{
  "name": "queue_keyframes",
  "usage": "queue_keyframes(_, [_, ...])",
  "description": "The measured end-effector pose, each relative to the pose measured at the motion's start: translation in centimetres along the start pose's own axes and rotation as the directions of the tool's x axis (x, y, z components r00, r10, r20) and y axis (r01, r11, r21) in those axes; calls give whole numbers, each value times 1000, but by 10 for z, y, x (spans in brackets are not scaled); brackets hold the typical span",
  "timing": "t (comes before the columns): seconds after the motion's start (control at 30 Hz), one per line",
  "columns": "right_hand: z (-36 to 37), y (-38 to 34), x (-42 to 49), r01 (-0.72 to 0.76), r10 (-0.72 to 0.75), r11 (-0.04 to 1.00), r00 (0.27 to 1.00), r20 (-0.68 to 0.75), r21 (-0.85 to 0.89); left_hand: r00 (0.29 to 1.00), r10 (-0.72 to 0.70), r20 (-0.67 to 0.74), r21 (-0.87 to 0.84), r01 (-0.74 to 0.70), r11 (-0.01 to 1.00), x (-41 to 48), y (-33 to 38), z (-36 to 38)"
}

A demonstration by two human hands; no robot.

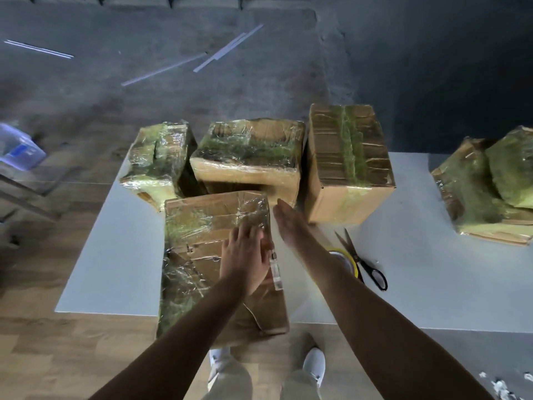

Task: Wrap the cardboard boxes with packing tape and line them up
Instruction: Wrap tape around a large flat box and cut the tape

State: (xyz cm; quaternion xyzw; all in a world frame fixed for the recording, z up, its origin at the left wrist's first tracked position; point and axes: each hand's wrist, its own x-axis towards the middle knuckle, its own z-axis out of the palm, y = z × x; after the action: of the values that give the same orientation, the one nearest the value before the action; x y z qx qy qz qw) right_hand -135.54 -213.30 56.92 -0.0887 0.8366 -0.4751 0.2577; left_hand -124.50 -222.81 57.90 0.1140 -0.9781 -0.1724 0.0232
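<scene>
Pressing near box (199, 226) at table (115, 255) front edge with left hand (245, 264) spread flat, holding right hand (291, 226) straight-fingered, empty, alongside. Wrapping apparently nearing completion, awaiting alignment with wrapped boxes (251, 157) behind.

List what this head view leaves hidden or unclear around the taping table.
All in the head view:
- Tape roll: mostly hidden behind the right forearm.
- Far-right wrapped boxes: cut off by the right frame edge.
- Nearest box: the left hand covers part of its top.
- Right hand: whether it touches that box cannot be told.
- Blue container: blurred, cut by the left edge.
</scene>
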Motion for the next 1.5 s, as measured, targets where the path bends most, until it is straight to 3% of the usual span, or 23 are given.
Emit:
queue_keyframes(0.1, [16,-4,4,-105,80,969,990,117,224,998,56,31,12,-56,998,-5,-8,4])
queue_keyframes(0.23, [35,1,-9,-77,59,971,995,84,225,997,74,27,-29,-73,997,-6,-11,7])
queue_keyframes(0.4, [35,15,-35,-73,68,993,995,67,88,997,76,26,-22,-75,997,-1,-12,8])
queue_keyframes(0.57, [30,26,-50,-147,179,963,975,131,-226,997,68,44,-67,-65,996,1,-13,7])
queue_keyframes(0.67, [21,16,-49,-200,239,957,955,177,-212,993,105,51,-182,-94,979,-3,-16,-4])
queue_keyframes(0.73, [19,6,-44,-194,213,971,968,135,-143,996,90,8,-269,-84,960,-9,-23,-14])
queue_keyframes(0.87, [31,-6,-39,-145,144,989,986,86,2,976,-120,-181,-143,95,985,-18,-56,-33])
queue_keyframes(0.9, [35,-5,-38,-139,139,990,988,70,-11,971,-185,-152,-116,168,979,-19,-66,-37])
queue_keyframes(1.0, [41,1,-37,-126,125,988,992,-11,-86,941,-316,124,20,316,949,-23,-88,-38])
queue_keyframes(1.07, [39,3,-37,-117,112,972,993,-34,-204,932,-307,196,67,299,952,-28,-93,-31])
queue_keyframes(1.17, [37,1,-35,-133,124,928,991,-48,-348,938,-296,183,94,283,955,-28,-95,-29])
queue_keyframes(1.4, [21,-9,-21,-55,78,915,996,42,-400,909,-363,204,144,339,930,-40,-84,-42])
queue_keyframes(1.5, [24,-19,-15,-1,5,883,1000,8,-469,954,-239,180,189,205,960,-45,-70,-42])
